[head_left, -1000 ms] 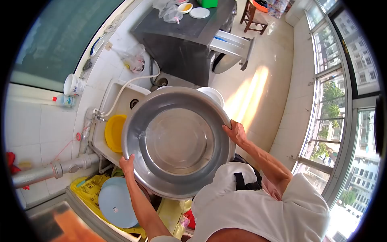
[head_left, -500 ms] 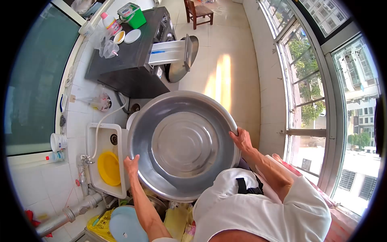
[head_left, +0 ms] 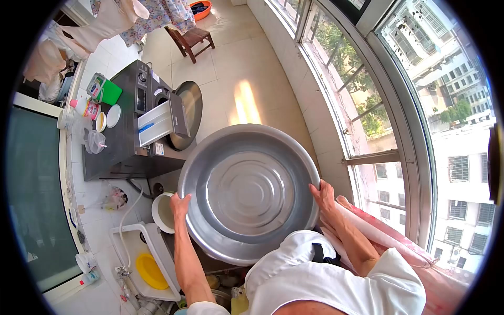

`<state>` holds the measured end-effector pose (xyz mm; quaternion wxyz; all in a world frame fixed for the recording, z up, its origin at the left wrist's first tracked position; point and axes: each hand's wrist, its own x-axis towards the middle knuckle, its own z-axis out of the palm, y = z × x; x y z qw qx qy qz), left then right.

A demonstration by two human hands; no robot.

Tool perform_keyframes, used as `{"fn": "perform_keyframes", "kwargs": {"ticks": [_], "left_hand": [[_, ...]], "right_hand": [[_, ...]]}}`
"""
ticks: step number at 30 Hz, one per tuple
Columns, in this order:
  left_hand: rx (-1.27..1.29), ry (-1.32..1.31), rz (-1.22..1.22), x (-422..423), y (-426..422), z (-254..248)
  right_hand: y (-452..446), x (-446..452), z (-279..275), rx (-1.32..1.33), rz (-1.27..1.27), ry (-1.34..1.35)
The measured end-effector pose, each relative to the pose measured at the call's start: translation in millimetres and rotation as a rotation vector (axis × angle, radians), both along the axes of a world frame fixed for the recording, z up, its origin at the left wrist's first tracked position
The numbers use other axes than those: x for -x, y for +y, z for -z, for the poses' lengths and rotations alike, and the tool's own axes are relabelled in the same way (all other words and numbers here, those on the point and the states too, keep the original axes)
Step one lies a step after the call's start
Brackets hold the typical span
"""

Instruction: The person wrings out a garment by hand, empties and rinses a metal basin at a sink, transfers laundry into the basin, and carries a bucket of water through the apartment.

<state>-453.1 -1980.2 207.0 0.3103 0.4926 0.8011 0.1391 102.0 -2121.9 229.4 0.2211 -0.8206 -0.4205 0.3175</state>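
Observation:
A large round metal basin (head_left: 247,191) is held up in front of my body, its inside facing me with nothing in it. My left hand (head_left: 180,205) grips the left rim, the thumb over the edge. On the opposite side my right hand (head_left: 323,194) clasps the right rim, thumb on top. The fingers behind the rim are mostly hidden on both sides. Just left of the basin stands a white bucket (head_left: 163,212), partly covered by it. Beside my left forearm is a white sink (head_left: 170,262) with a yellow basin (head_left: 150,271) inside.
A dark washing machine (head_left: 123,123) stands ahead on the left, its detergent drawer (head_left: 156,123) pulled out and round door open. Bottles and tubs sit on top. Further off are a wooden chair (head_left: 190,41) and an orange basin (head_left: 201,9). Windows (head_left: 362,94) line the right wall.
My view has turned and tilted up, bringing hanging clothes and the orange basin into sight. The metal basin stays in both hands, and more of the white bucket shows.

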Motion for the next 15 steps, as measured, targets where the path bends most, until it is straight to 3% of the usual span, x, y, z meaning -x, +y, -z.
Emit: {"fn": "perform_keyframes", "kwargs": {"ticks": [3,12,15], "left_hand": [[0.018,0.015,0.095,-26.2,49.7,16.8],[0.038,0.103,0.199,-120.6,175.4,4.8],[-0.009,0.128,0.256,-147.1,210.4,3.9]], "right_hand": [[8.7,-20.9,-4.3,0.014,0.084,0.011],[56.5,-83.2,16.3,-0.063,0.201,0.014],[81.7,-100.5,-0.6,-0.055,0.235,0.029]]}}
